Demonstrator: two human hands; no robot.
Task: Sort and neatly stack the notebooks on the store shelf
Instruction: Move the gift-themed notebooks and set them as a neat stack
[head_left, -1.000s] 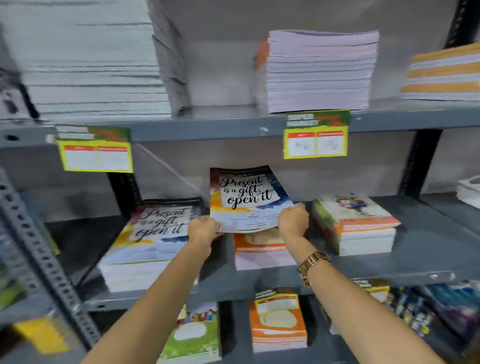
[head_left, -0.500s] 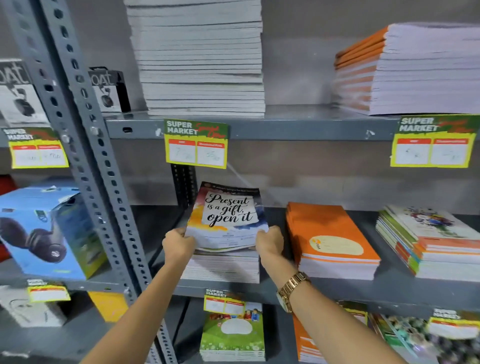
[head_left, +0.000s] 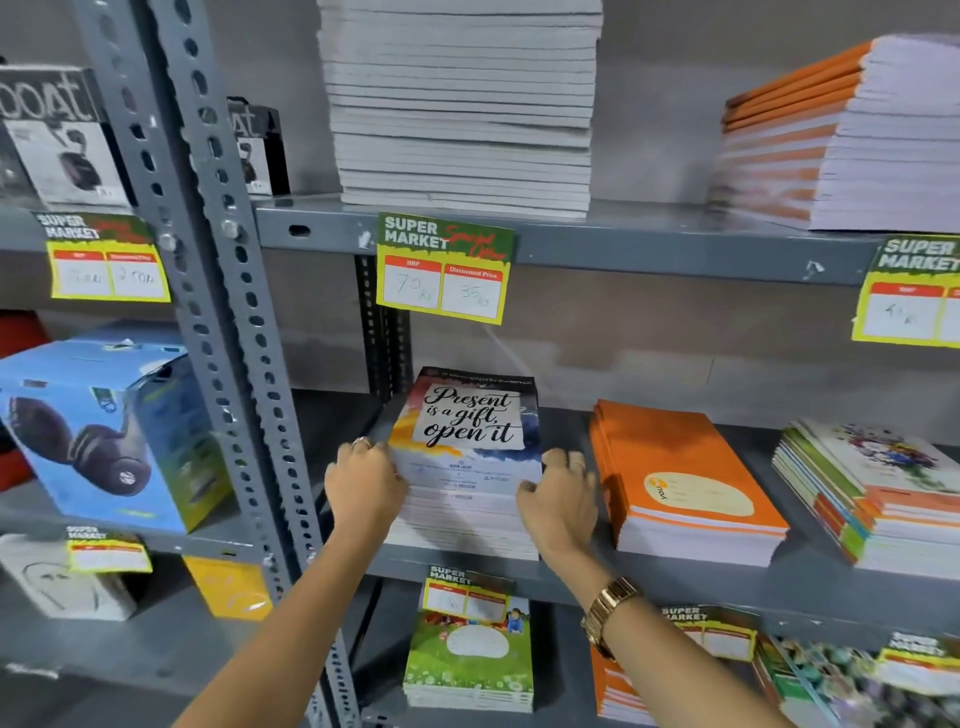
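Note:
A "Present is a gift, open it" notebook (head_left: 467, 431) lies flat on top of a stack of the same notebooks (head_left: 462, 525) at the left end of the middle shelf (head_left: 571, 574). My left hand (head_left: 363, 483) presses against the stack's left side, fingers curled around the top notebooks' edge. My right hand (head_left: 561, 499), with a gold watch on its wrist, grips the right side, thumb on the front corner. To the right stand an orange notebook stack (head_left: 685, 483) and a mixed, colourful stack (head_left: 878, 493).
Tall white stack (head_left: 462, 104) and orange-edged stack (head_left: 841, 140) fill the upper shelf. A perforated upright (head_left: 228, 322) stands left of my hands; boxed headphones (head_left: 104, 431) sit beyond it. Price tags (head_left: 447, 265) hang from shelf edges. Green notebooks (head_left: 467, 654) lie below.
The notebook I held tilted above the stack now lies flat on it. Both hands have dropped from its lower corners to the sides of the stack. The view moved closer.

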